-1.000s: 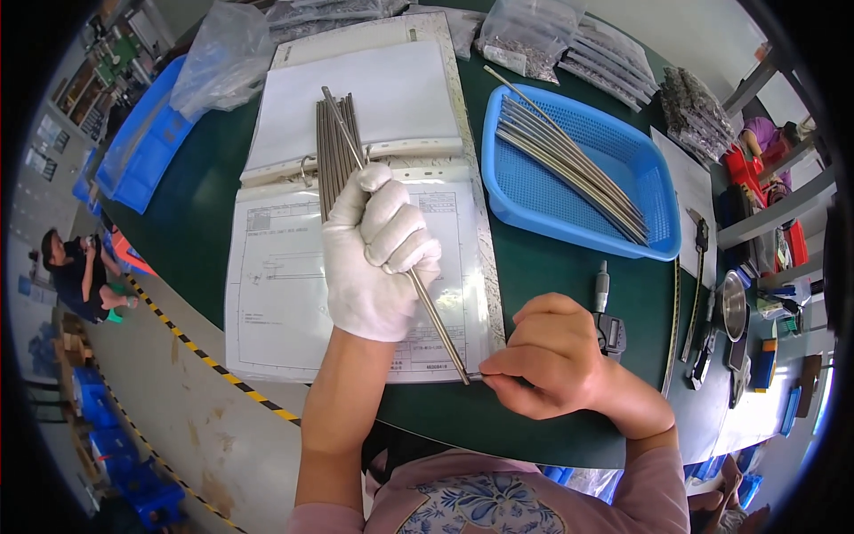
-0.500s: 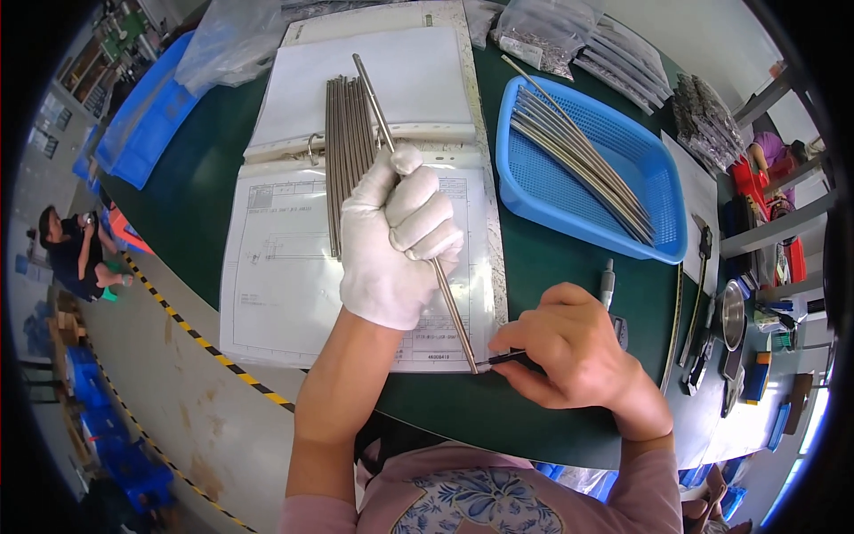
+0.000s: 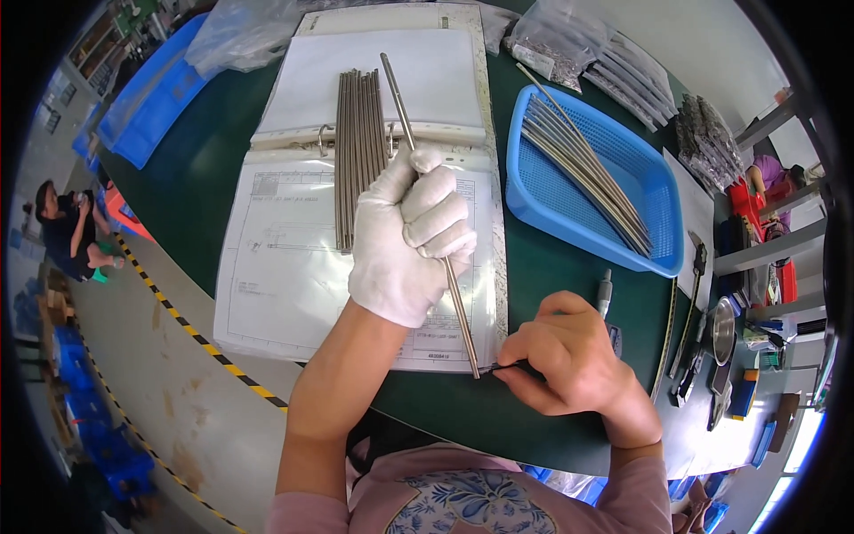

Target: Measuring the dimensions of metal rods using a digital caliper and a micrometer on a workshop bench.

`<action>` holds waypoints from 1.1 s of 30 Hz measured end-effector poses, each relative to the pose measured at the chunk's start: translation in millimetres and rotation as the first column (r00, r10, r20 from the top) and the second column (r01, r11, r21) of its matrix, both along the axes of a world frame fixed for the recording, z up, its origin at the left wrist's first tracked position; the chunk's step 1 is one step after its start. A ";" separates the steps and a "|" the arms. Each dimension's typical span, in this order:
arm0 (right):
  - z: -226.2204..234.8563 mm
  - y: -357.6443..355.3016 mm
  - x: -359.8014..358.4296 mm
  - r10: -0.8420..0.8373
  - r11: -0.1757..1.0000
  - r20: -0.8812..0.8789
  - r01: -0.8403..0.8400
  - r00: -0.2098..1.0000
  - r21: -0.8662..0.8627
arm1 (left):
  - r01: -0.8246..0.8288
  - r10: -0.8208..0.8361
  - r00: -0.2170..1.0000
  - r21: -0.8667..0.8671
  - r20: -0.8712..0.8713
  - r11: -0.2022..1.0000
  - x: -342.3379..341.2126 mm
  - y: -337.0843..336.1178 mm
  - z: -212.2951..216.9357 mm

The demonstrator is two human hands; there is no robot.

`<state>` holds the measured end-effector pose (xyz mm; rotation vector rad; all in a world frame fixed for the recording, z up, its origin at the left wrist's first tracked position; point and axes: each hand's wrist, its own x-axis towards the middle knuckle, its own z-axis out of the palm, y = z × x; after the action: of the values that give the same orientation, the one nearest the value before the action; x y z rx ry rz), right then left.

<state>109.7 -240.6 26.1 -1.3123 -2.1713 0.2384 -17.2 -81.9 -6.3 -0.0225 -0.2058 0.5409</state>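
Note:
My left hand [image 3: 414,240], in a white glove, is closed round a slim metal rod [image 3: 460,311]. The rod slants from far left to near right, its lower end just past the edge of an open ring binder [image 3: 240,307] with a drawing in a clear sleeve. Bare, my right hand [image 3: 574,356] pinches a thin dark tool [image 3: 492,367] whose kind I cannot make out. Its tip is at the rod's lower end; whether it enters the rod is too small to tell. Beyond my left hand, a bundle of similar rods [image 3: 358,151] lies across the binder.
Right of the binder stands a blue plastic basket [image 3: 551,230] holding several rods. A micrometer [image 3: 605,294] lies behind my right hand, a caliper [image 3: 697,262] farther right. Plastic bags of small parts [image 3: 556,44] line the back. A seated person [image 3: 67,231] is at far left.
The view has shifted slightly, so the binder and basket appear a little farther right. Both hands keep their grips, and the tool's tip stays at the rod's lower end.

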 end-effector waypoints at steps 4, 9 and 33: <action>0.1 2.5 0.9 0.018 0.997 0.027 -0.020 0.999 0.081 | -0.002 0.002 1.000 -0.007 -0.013 1.000 -0.5 -0.6 3.4; 1.9 1.8 2.7 0.062 0.998 0.087 -0.062 0.994 0.002 | 0.031 -0.030 0.999 -0.026 0.011 0.999 0.2 -2.5 0.2; -5.0 8.0 17.9 0.096 0.990 -0.034 -0.099 0.995 -0.100 | -0.057 0.053 0.993 -0.035 -0.101 0.998 3.2 -2.7 -3.4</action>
<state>127.6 -232.6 21.2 -1.2508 -2.2270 0.4089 -14.0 -84.6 -9.7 -0.0269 -0.0985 0.5996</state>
